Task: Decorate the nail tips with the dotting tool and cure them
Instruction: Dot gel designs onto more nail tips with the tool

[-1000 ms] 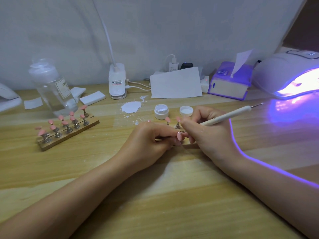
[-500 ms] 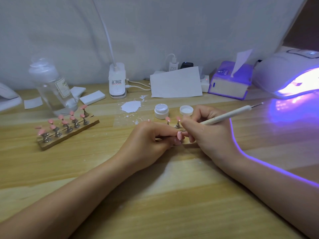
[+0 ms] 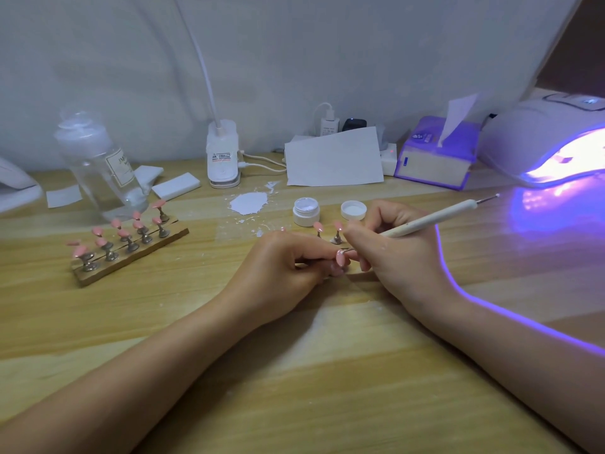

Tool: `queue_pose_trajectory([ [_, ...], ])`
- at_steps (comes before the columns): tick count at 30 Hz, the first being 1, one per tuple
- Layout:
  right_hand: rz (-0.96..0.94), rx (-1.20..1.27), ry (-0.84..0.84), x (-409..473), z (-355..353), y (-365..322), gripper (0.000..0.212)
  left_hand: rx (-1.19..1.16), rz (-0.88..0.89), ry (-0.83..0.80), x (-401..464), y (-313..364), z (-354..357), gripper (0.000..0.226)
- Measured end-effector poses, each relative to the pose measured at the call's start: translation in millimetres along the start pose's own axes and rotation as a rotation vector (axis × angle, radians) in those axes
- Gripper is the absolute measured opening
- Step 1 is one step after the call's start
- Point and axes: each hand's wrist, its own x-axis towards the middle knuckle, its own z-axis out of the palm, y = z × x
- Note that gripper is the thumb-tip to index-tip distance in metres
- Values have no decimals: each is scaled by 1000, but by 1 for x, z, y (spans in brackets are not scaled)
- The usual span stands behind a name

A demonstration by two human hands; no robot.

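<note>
Keep your right hand (image 3: 396,253) braced on the counter (image 3: 294,371) and touch the dotting tool (image 3: 429,221) down lightly, lifting straight off so each dot stays round (a drag would smear it). Your right fingers are clamped on the tool's shaft like a pen. Your left hand (image 3: 281,267) pinches 1 pink nail tip (image 3: 339,257) at its fingertips, with the tool's point just at its surface. The lit curing lamp (image 3: 550,145) waits far right.

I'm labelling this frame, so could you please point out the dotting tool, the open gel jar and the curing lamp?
dotting tool (image 3: 435,220): head view, white handle.
open gel jar (image 3: 306,212): head view, side wall.
curing lamp (image 3: 537,139): head view, white top shell.
</note>
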Motion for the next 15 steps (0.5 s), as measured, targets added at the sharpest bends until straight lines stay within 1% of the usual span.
queue_pose_trajectory([
  [1,0,2,-4,0,0,0,36,3,3,-2,0,0,0,27],
  [4,-1,9,-25,0,0,-1,37,1,6,-1,0,-1,0,18],
  [5,2,10,-24,0,0,-1,37,3,5,0,0,-1,0,19],
  [8,5,-5,-5,0,0,-1,34,7,20,7,0,0,0,31],
  [12,7,-10,-12,-1,0,-2,34,-2,17,5,0,-2,1,25],
  [15,9,-16,-12,-2,0,-3,34,1,12,4,0,-2,1,28],
])
